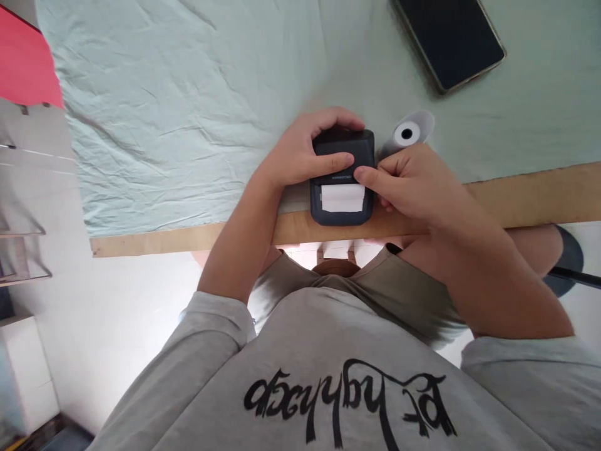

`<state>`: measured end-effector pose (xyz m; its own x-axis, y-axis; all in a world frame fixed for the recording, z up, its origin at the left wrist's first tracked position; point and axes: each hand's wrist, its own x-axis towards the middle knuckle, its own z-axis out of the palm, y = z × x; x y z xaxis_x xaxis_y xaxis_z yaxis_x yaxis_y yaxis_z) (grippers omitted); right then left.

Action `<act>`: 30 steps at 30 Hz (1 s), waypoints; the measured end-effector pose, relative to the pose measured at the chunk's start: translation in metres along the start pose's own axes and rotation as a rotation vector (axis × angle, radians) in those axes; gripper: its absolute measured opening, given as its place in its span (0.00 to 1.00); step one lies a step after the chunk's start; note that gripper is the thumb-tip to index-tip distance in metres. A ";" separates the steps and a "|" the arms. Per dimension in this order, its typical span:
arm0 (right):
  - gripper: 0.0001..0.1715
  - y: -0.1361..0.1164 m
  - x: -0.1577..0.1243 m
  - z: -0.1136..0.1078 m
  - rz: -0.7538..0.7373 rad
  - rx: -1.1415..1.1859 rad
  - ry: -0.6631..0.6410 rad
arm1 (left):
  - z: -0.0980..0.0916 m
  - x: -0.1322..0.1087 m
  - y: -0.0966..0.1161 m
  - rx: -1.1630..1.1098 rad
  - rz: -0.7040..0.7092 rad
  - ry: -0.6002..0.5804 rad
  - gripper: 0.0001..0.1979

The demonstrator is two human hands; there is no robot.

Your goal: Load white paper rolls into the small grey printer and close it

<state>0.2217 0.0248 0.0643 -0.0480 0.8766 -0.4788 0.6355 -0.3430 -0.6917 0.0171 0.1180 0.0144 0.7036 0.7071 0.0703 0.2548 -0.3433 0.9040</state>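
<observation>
A small black portable printer [360,146] lies at the near edge of the cloth-covered table, its front end over the wooden edge strip. White paper [342,198] shows in the opening on its near half. Around its far left side wraps my left hand [305,147], the thumb lying flat across the top. My right hand [408,181] grips the right side, thumb pressed on the top face and the other fingers curled by the side, partly hidden. Just beyond the right hand is a white paper roll [406,134] with a dark core and a loose outer end.
A dark-screened phone [453,41] rests at the far right of the pale green cloth [188,113]. The wooden table edge [530,194] runs along the near side. At far left are a pink sheet [28,59] and a blurred rack [23,257].
</observation>
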 end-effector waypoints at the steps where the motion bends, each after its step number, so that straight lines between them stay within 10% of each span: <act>1: 0.37 -0.001 0.000 -0.001 0.008 -0.013 -0.002 | 0.000 0.000 -0.002 -0.006 0.024 0.002 0.25; 17: 0.39 0.005 0.004 -0.006 0.001 -0.113 -0.038 | -0.004 0.001 -0.007 0.025 -0.016 0.009 0.21; 30: 0.40 0.007 0.000 -0.001 -0.079 -0.153 -0.010 | 0.010 -0.075 0.006 -0.016 0.004 0.837 0.15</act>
<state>0.2272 0.0226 0.0600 -0.1095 0.8953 -0.4318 0.7391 -0.2171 -0.6377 -0.0277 0.0567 0.0099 -0.0219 0.9334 0.3582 0.2395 -0.3429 0.9083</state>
